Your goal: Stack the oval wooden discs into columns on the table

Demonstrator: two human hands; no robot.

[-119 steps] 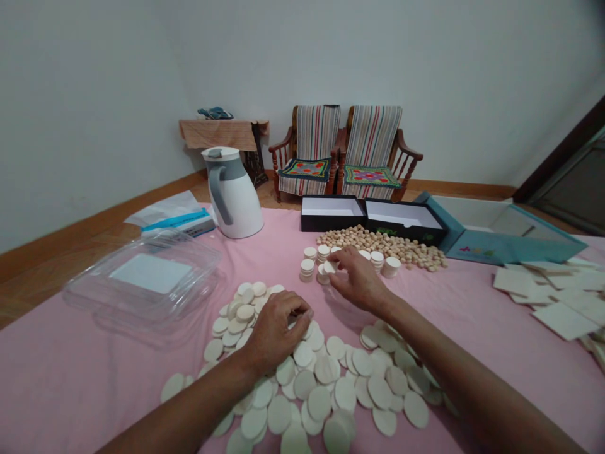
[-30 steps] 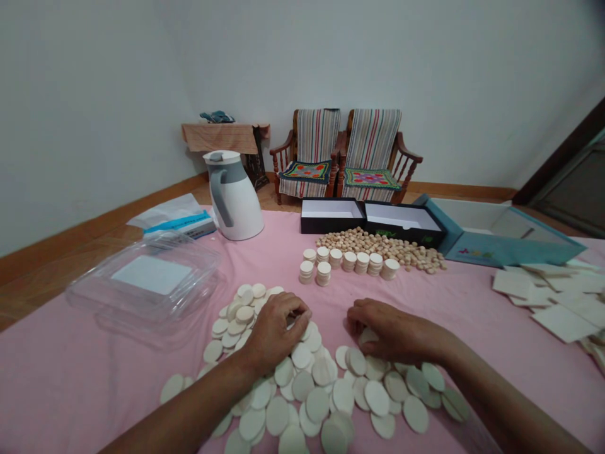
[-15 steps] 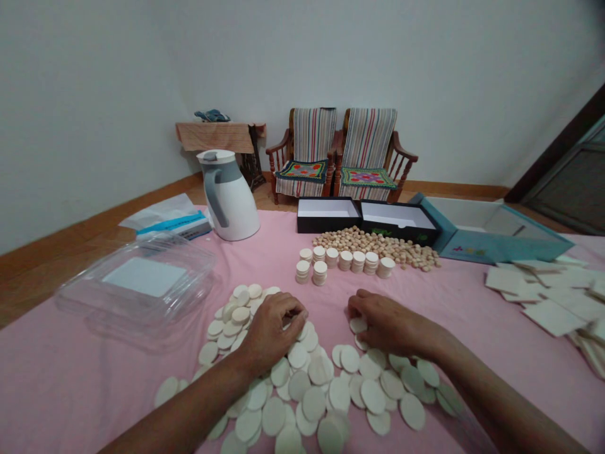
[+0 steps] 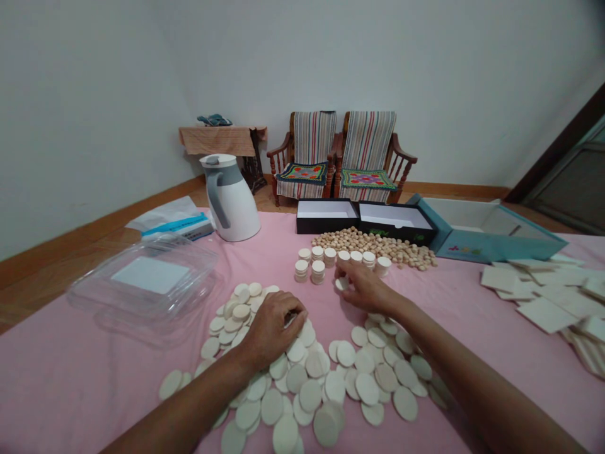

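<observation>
head view: right hand (image 4: 366, 290) pinches one wooden disc (image 4: 341, 284) beside nine stacks (image 4: 329, 256); left hand (image 4: 274, 331) curls over loose discs (image 4: 297, 378).

Light was soft and even — faint shadows lay under the left hand (image 4: 275, 331) and right hand (image 4: 365, 291); distortion bent the upper-right door frame (image 4: 562, 148).

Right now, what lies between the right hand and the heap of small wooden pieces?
In the head view, short stacks of pale discs separate the right hand and the small wooden pieces.
</observation>
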